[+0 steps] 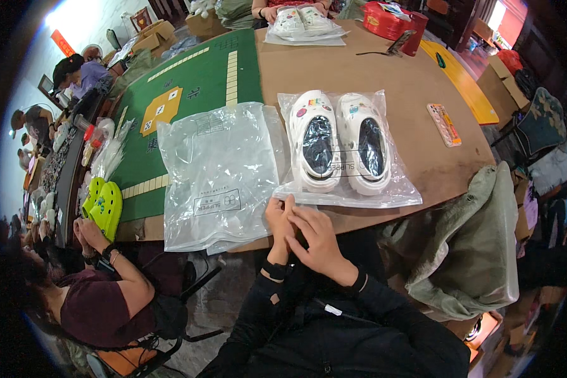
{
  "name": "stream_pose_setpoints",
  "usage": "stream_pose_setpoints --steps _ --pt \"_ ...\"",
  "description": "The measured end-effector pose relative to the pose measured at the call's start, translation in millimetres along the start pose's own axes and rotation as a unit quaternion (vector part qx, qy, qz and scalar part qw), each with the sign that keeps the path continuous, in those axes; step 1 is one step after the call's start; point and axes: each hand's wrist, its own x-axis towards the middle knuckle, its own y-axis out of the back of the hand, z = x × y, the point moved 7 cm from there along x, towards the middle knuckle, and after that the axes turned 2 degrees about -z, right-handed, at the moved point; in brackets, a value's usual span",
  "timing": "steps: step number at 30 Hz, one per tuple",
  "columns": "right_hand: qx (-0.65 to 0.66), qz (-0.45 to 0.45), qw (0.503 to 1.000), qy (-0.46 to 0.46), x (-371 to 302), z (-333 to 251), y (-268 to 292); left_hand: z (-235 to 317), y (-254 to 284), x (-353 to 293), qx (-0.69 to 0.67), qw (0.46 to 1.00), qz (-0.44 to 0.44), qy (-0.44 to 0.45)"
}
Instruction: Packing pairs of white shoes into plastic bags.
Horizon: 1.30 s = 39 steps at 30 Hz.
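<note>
A pair of white clogs (pixel 313 135) with colourful charms and black insoles lies in a clear plastic bag (pixel 404 196) in front of me. At the bag's near left corner my left hand (pixel 278 220) is closed, its fingertips at the bag's edge; the exact grip is partly hidden. My right hand (pixel 320 244) has its fingers stretched toward the left hand, holding nothing that I can see. Just left of the clogs, flat empty plastic bags (pixel 217 170) are stacked, overlapping the green game mat.
The brown table (pixel 435 82) carries a phone (pixel 444 125), a red ribbon roll (pixel 386 22) and a green game mat (pixel 201 82) with tiles. Across sits a person with bagged clogs (pixel 299 24). At left a co-worker (pixel 101 296) sits by lime-green clogs (pixel 104 205). A greenish sack (pixel 469 252) stands right.
</note>
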Motion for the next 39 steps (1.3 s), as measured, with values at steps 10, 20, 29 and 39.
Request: stream_pose_setpoints --steps 10,20,29,39 --pt "0.024 -0.013 0.999 0.032 -2 -2 -2 -5 3 3 0.068 0.998 0.018 -0.007" --pt "0.006 -0.027 0.999 0.030 -2 -1 -3 15 -4 -5 0.089 0.996 0.025 -0.005" --pt "-0.002 -0.001 1.000 0.008 1 -3 0 -4 4 3 0.035 0.999 0.013 -0.024" --pt "0.021 -0.011 0.998 0.054 -4 -3 -2 9 -1 -2 0.102 0.994 0.027 0.011"
